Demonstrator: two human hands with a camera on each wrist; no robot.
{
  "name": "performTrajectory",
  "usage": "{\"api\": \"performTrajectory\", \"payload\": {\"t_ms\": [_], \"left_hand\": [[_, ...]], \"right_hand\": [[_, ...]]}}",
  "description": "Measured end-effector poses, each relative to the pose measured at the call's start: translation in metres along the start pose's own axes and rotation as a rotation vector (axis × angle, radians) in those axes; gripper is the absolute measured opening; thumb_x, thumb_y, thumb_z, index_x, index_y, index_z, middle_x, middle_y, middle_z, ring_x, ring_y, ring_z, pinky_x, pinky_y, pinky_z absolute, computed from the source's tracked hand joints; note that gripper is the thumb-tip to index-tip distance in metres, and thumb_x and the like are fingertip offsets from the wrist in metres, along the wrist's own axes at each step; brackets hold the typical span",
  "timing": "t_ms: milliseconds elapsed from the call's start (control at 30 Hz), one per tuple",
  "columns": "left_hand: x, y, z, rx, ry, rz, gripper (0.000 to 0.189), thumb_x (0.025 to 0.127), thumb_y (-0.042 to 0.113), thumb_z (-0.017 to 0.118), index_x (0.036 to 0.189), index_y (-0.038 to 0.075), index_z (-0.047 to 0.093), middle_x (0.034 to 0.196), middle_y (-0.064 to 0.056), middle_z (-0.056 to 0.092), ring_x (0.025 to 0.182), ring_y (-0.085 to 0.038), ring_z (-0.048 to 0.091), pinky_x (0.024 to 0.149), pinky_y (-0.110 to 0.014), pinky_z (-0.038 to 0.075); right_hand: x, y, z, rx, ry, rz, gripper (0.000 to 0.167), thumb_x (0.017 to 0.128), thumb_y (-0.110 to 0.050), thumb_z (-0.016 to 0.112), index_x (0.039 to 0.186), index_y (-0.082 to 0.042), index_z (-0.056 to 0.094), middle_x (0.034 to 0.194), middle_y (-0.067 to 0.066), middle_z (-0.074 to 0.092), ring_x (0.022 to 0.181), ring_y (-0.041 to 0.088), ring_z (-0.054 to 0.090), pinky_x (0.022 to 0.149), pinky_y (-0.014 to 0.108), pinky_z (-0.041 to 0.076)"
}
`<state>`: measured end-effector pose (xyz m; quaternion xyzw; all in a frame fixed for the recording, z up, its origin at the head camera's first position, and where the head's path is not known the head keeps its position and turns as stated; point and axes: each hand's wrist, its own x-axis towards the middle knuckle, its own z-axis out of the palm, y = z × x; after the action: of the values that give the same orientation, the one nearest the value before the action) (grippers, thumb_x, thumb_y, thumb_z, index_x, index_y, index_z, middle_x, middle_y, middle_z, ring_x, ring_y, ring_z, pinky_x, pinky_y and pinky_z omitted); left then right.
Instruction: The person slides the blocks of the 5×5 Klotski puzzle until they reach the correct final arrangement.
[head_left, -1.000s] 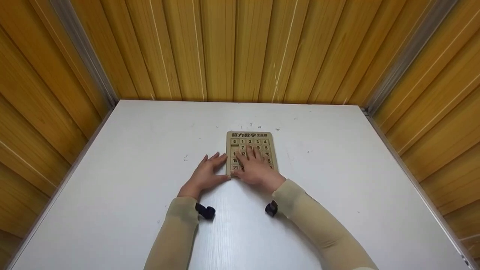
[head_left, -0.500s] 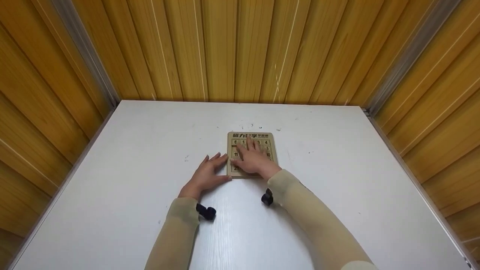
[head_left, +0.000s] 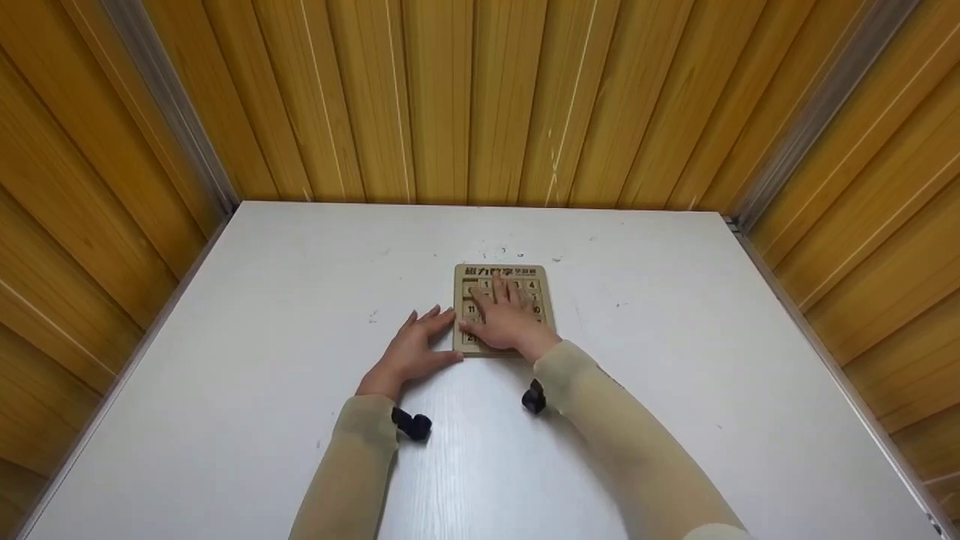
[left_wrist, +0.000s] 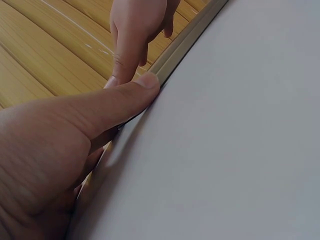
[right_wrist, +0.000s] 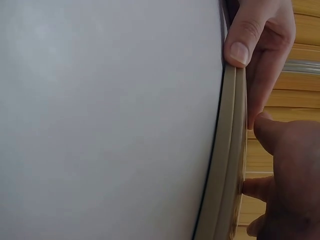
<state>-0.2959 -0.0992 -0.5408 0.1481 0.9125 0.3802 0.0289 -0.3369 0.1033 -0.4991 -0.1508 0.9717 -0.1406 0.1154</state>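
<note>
A wooden number slide puzzle [head_left: 480,271] lies on the white table, with numbered tiles in its frame. My left hand [head_left: 411,352] rests against its left side, thumb at the near left corner and fingers extended along the edge. Over the tiles spreads my right hand [head_left: 510,322], its fingertips on the upper rows and the thumb near the left column. An uncovered gap shows at the top left of the grid, and the palm hides most middle tiles. In the left wrist view, the left thumb [left_wrist: 120,102] presses the puzzle's edge; the right wrist view shows the puzzle's side [right_wrist: 227,125].
The white table [head_left: 240,337] reaches out on all sides, with small dark marks beyond the puzzle. Wood-patterned walls [head_left: 442,97] enclose it at the back and sides. A small black camera sits on each wrist, such as the left one [head_left: 416,426].
My right hand has moved up the puzzle, away from me. The top-left tile has slid down, so the gap now sits in the top left corner. My left hand stays in place.
</note>
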Motion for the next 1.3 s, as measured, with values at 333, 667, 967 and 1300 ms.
{"api": "performTrajectory", "payload": {"t_ms": [333, 667, 967, 1300], "left_hand": [[-0.001, -0.002, 0.000, 0.008, 0.004, 0.025, 0.079, 0.087, 0.034, 0.083, 0.155, 0.015, 0.047, 0.161, -0.004, 0.046, 0.159, -0.025, 0.028, 0.136, -0.047, 0.007], [0.001, 0.000, 0.002, 0.001, 0.003, -0.039, 0.081, 0.085, 0.036, 0.084, 0.156, 0.020, 0.046, 0.163, 0.002, 0.043, 0.160, -0.022, 0.024, 0.135, -0.047, 0.008], [0.003, 0.001, 0.002, 0.005, 0.000, -0.037, 0.082, 0.085, 0.034, 0.085, 0.155, 0.018, 0.046, 0.162, 0.002, 0.045, 0.159, -0.020, 0.027, 0.136, -0.043, 0.005], [0.000, 0.001, 0.001, -0.005, 0.002, -0.023, 0.081, 0.085, 0.035, 0.084, 0.155, 0.018, 0.047, 0.164, -0.004, 0.042, 0.160, -0.026, 0.024, 0.135, -0.049, 0.008]], "right_hand": [[-0.011, -0.001, 0.002, -0.009, -0.014, -0.014, 0.082, 0.100, -0.067, 0.047, 0.166, -0.025, 0.022, 0.174, 0.017, -0.008, 0.160, 0.045, -0.005, 0.127, 0.072, 0.002], [-0.005, 0.008, -0.007, 0.057, 0.019, 0.072, 0.084, 0.101, -0.065, 0.046, 0.166, -0.021, 0.018, 0.174, 0.016, -0.012, 0.161, 0.043, -0.008, 0.126, 0.074, 0.002], [0.000, 0.005, -0.006, 0.067, 0.021, 0.101, 0.083, 0.101, -0.064, 0.047, 0.166, -0.020, 0.019, 0.174, 0.016, -0.012, 0.161, 0.042, -0.009, 0.126, 0.074, 0.000], [0.004, -0.007, -0.002, 0.050, 0.006, 0.069, 0.086, 0.100, -0.066, 0.046, 0.166, -0.019, 0.019, 0.172, 0.020, -0.014, 0.160, 0.045, -0.010, 0.128, 0.071, -0.001]]}}
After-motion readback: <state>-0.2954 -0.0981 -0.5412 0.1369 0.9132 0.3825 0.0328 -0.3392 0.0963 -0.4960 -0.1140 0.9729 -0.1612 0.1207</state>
